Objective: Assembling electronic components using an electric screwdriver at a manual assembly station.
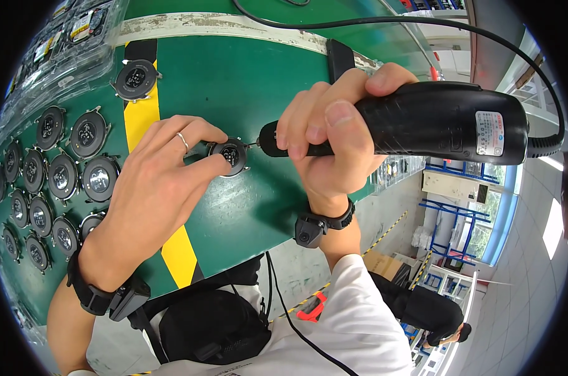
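My left hand (165,166), with a ring on one finger, pinches a round watch case (231,156) between thumb and fingers on the green tabletop (265,225). The case stands with its dark back showing, partly hidden by my fingers. Wrapped in my right hand (334,128) is a black electric screwdriver (447,122), held level. Its thin bit points left and meets or nearly meets the case's right edge; I cannot tell whether it sits in a screw. Another watch case (135,79) lies beyond my left hand.
Several watch cases (63,175) lie spread on the left. Clear plastic trays (64,47) of small parts are stacked at the far left. Yellow-and-black tape (140,125) crosses the table. The screwdriver's black cable (384,20) arches over the right side. A person in black (431,313) is at lower right.
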Demonstrator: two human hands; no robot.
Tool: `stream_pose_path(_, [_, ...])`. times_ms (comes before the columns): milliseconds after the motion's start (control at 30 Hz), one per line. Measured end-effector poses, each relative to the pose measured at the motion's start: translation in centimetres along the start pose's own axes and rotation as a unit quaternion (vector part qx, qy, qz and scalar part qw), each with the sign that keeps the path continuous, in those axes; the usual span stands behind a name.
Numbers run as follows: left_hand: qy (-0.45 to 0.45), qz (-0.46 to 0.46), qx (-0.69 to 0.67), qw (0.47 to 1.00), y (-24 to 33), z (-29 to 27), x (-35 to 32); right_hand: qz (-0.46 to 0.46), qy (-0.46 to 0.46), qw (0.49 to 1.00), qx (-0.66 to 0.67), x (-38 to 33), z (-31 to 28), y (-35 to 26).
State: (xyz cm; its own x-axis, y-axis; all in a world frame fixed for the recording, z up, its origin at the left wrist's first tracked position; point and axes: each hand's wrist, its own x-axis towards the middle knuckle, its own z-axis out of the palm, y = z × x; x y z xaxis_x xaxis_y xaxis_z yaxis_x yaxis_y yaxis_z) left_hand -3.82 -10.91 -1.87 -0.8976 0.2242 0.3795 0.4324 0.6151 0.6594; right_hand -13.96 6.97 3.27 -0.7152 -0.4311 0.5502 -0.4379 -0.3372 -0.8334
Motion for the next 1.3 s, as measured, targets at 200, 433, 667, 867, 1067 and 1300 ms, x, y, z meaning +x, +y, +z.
stream_pose_path(200, [0.004,0.001,-0.005,1.0,-0.15,0.1,-0.11,-0.007,0.027,1.0,0.007,0.23,-0.19,-0.29])
stream_pose_path(433, [0.007,0.001,-0.005,1.0,-0.11,0.15,-0.08,-0.009,0.013,1.0,-0.012,0.14,-0.15,-0.03])
stream_pose_path(667, [0.001,-0.003,-0.001,1.0,0.0,0.07,-0.05,-0.02,-0.007,1.0,-0.017,0.15,-0.17,0.25])
stream_pose_path(867, [0.006,0.002,-0.003,1.0,-0.17,0.23,-0.14,-0.028,-0.011,0.999,-0.017,0.08,-0.27,0.22])
stream_pose_path(1067, [0.007,0.002,-0.005,1.0,-0.04,0.17,-0.06,-0.029,-0.016,0.999,-0.02,0.09,-0.34,0.1])
stream_pose_path(1300, [0.005,0.002,-0.004,1.0,-0.09,0.17,-0.11,-0.019,-0.005,1.0,-0.019,0.03,-0.21,0.03])
